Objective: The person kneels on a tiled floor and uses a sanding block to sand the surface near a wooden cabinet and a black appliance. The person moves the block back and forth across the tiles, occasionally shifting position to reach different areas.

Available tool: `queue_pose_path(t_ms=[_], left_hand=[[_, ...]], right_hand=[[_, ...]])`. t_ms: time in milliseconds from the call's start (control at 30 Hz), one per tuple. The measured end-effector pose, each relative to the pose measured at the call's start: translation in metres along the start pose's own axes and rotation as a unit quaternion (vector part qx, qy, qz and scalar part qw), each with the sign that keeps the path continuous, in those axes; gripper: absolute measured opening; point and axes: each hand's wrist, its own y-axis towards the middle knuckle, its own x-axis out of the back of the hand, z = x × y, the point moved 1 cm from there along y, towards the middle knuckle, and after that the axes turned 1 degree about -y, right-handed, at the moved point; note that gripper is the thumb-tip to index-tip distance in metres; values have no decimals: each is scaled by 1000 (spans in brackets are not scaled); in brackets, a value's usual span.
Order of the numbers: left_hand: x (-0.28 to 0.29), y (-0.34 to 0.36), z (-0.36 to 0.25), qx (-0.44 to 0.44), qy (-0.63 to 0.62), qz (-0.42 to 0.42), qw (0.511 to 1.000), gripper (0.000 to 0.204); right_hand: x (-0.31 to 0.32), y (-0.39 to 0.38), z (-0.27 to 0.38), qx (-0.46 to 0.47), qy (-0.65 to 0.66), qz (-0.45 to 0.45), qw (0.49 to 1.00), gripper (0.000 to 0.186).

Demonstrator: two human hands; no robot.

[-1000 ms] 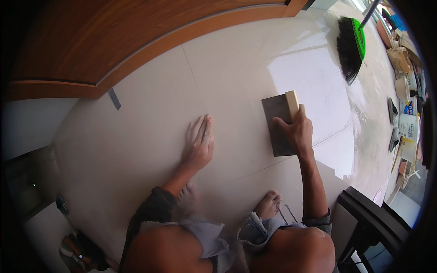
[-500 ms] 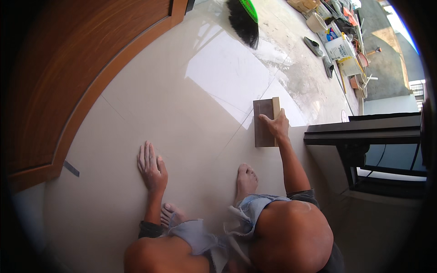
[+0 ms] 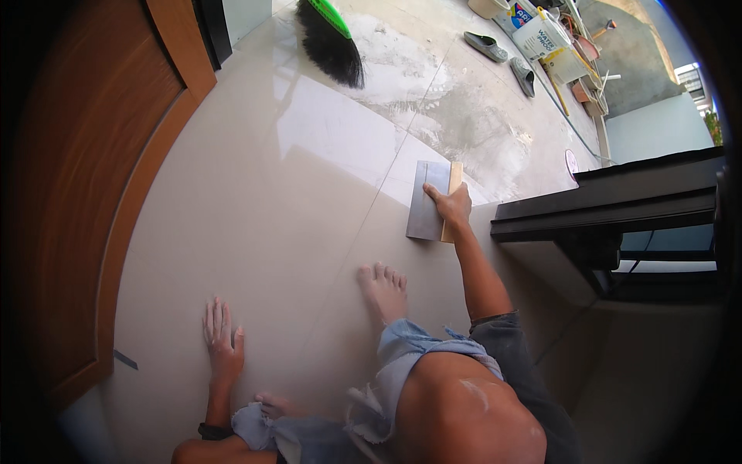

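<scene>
My right hand (image 3: 452,205) grips the light wooden handle of a wide metal putty blade (image 3: 425,220), held over the pale floor tiles near a seam by the sunlit patch. My left hand (image 3: 222,340) lies flat on the tiled floor (image 3: 232,216) at lower left, fingers stretched out and nothing in them. My bare right foot (image 3: 382,290) stands between the two hands, and my other toes show behind the frayed denim at the bottom.
A wooden door (image 3: 124,185) fills the left, with a grey strip (image 3: 126,359) beside it. A black-and-green broom (image 3: 328,54) lies beyond. At upper right are grey slippers (image 3: 485,48), buckets (image 3: 537,35) and other clutter. A black frame (image 3: 603,216) borders the right.
My view has swung rightward toward the doorway. My right hand has carried the blade toward the outer floor. My left hand appears lower and farther left, still flat.
</scene>
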Motion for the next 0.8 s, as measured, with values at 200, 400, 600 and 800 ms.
queue_pose_path(t_ms=[200,400,600,800], left_hand=[[74,-66,18,236,-125,48,963,66],[68,-69,-51,311,-256,17,915,61],[76,-78,-82,303,-430,61,848,62],[162,11,-195,246,-364,145,887,57]], right_hand=[[12,77,-23,13,90,31,995,93],[20,69,41,144,12,68,987,84],[12,62,49,260,-10,77,962,81],[16,87,42,195,20,56,979,77]])
